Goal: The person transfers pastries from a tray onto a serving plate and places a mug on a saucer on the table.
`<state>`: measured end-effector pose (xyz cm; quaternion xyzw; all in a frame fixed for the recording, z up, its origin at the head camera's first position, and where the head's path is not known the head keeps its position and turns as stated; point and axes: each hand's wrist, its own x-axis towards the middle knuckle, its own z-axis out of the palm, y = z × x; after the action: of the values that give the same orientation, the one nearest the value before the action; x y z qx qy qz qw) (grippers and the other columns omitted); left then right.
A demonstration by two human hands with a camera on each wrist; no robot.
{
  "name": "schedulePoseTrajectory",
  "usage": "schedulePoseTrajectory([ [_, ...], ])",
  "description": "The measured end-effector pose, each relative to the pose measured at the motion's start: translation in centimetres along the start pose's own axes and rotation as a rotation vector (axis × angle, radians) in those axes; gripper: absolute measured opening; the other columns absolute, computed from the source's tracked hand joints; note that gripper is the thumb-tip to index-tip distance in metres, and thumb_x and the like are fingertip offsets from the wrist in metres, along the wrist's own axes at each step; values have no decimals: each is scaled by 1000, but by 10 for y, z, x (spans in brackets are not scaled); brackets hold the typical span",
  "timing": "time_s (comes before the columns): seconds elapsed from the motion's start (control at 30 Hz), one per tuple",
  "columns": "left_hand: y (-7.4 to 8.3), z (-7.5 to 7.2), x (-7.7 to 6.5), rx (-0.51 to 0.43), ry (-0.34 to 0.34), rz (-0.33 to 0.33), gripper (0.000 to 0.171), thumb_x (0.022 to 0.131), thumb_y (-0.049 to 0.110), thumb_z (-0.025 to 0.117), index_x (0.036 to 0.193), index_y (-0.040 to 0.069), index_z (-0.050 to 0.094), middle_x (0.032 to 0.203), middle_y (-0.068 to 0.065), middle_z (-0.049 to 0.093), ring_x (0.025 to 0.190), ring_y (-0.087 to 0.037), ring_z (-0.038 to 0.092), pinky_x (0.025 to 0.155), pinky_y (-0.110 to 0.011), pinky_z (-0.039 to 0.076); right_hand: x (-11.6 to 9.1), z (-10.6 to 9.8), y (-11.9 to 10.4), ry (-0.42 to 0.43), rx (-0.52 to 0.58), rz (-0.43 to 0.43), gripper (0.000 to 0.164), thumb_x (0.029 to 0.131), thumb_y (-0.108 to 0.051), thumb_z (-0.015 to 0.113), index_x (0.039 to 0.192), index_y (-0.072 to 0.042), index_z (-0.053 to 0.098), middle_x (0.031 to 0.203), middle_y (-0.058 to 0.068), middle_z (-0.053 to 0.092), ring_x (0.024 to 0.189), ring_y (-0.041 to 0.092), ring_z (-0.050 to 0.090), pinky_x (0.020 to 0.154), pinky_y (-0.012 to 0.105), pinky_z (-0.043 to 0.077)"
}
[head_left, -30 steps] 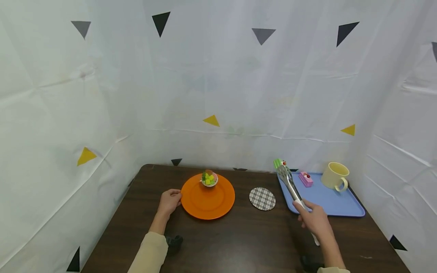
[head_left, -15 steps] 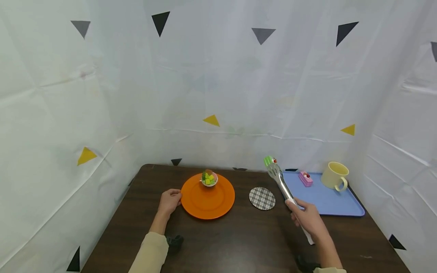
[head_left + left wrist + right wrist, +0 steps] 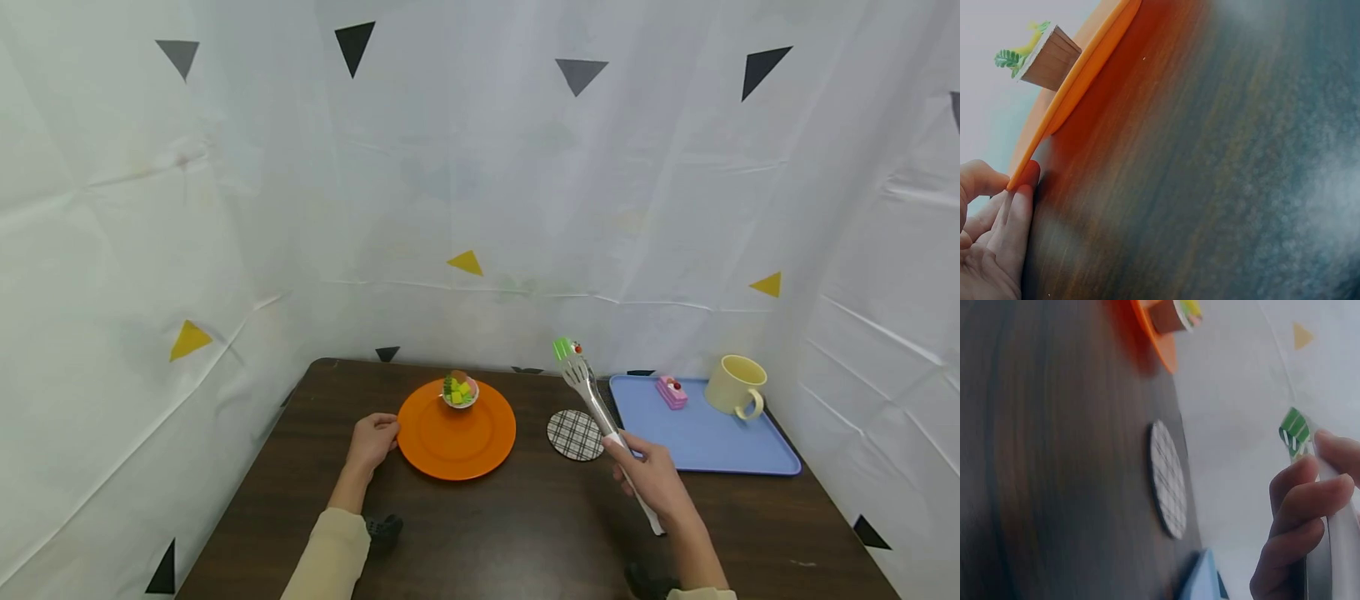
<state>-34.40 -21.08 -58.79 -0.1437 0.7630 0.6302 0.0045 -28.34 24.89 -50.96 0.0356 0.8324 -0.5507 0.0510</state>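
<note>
My left hand (image 3: 372, 442) pinches the left rim of an orange plate (image 3: 453, 450), thumb above and fingers beneath in the left wrist view (image 3: 997, 225). On the plate's far part stands a small cup (image 3: 1054, 57) filled with yellow and green pieces. Held in my right hand (image 3: 651, 477) are metal tongs (image 3: 596, 408) with a white handle, pointing away and up to the left. At their tips is a small green striped cake piece (image 3: 562, 348) with a red-and-white topping. The tongs pass above the right edge of a round checked coaster (image 3: 574, 436).
A blue tray (image 3: 720, 446) lies at the right, bearing a small pink cake (image 3: 672, 392) and a yellow mug (image 3: 737, 387). White cloth (image 3: 510, 183) with triangles hangs behind the dark wooden table (image 3: 480, 542) and along both sides.
My right hand has moved left, carrying the tongs and the green cake piece from over the tray's left edge to above the coaster. My left hand stays at the plate's rim.
</note>
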Motion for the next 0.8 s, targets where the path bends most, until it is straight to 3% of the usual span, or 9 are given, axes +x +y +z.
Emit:
schedulePoseTrajectory([
  [0.47, -2, 1, 1, 5, 0, 6, 35, 108, 15, 60, 137, -6, 65, 131, -25, 70, 112, -27, 72, 88, -30, 64, 2, 47, -11, -55, 58, -36, 68, 104, -43, 71, 158, -5, 53, 74, 5, 63, 58, 13, 49, 52, 25, 44],
  [0.8, 0, 1, 1, 7, -3, 4, 35, 108, 14, 60, 137, -6, 65, 130, -25, 71, 107, -25, 72, 85, -28, 64, 3, 68, -19, -72, 71, -61, 65, 101, -44, 74, 153, -9, 60, 75, 9, 61, 57, 15, 48, 51, 24, 42],
])
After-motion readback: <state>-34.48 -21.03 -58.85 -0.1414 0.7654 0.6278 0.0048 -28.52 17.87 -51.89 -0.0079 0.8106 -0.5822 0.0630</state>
